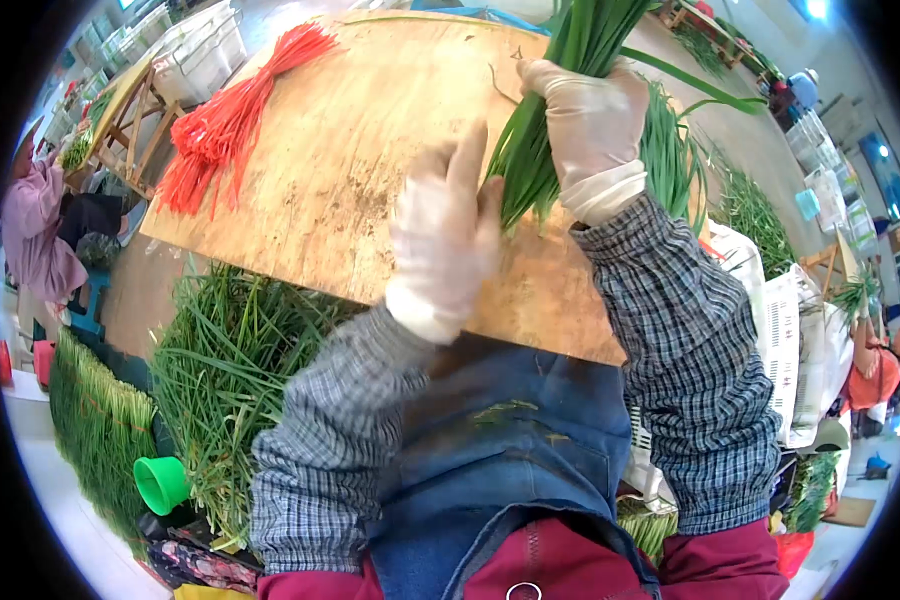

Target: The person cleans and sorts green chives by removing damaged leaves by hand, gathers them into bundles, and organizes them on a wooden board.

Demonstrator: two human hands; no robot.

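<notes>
My right hand (598, 130), in a pale glove, is closed around a bunch of garlic chives (530, 160) over the right part of a wooden board (370, 140). The long green leaves run from the board up past the top edge of the view. My left hand (445, 230), also gloved and slightly blurred, is raised over the board just left of the leaf ends. Its fingers are stretched out, and nothing shows in it. More green leaves (668, 150) lie on the board beyond my right wrist.
A bundle of red strips (235, 130) lies at the board's left. Below the board are a heap of loose greens (245, 350), stacked chive bundles (100, 420) and a green cup (161, 484). White crates (782, 350) stand right. One person (40, 230) sits left; another (875, 375) is right.
</notes>
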